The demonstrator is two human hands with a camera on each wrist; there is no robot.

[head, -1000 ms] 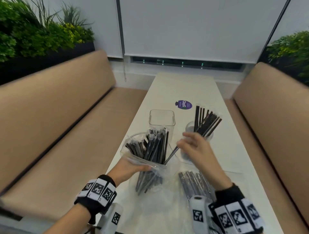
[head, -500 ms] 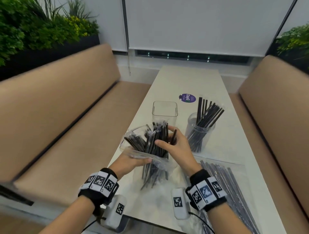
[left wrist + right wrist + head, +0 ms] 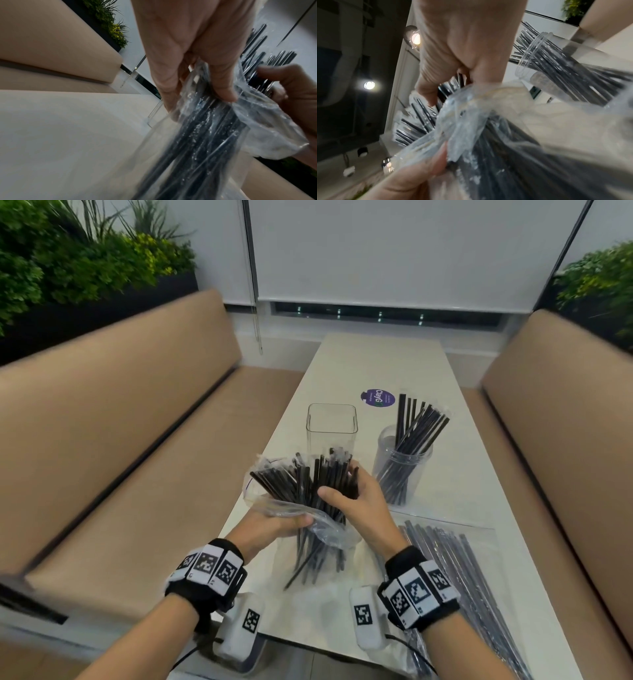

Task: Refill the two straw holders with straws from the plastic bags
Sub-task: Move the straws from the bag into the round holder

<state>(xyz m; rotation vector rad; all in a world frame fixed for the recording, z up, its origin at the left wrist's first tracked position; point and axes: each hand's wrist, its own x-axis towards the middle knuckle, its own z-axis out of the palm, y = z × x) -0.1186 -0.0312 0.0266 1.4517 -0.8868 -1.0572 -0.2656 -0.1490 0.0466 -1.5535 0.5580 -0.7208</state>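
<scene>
- Left hand (image 3: 270, 523) is wrapped round the gathered middle of the open plastic bag (image 3: 320, 525), which is held upright over the near part of the worktop (image 3: 383, 364), close to its left edge.
- Right hand (image 3: 356, 496) is curled round a bunch of the black straws (image 3: 308, 477) that fan out of the bag's mouth; a fresh batch appears to be being taken out.
- A second bag of straws (image 3: 455, 563), seemingly untouched, lies flat at the near right corner.
- Farther in, the round holder (image 3: 399, 465) is already partly stocked, its straws leaning to the right.
- Beside it, nearer the left edge, the square holder (image 3: 331, 426) is seen to stand empty.
- Filling the square holder is judged to remain, and perhaps topping up the round one.
- A purple sticker (image 3: 377, 398) is seen on the worktop beyond both holders.
</scene>
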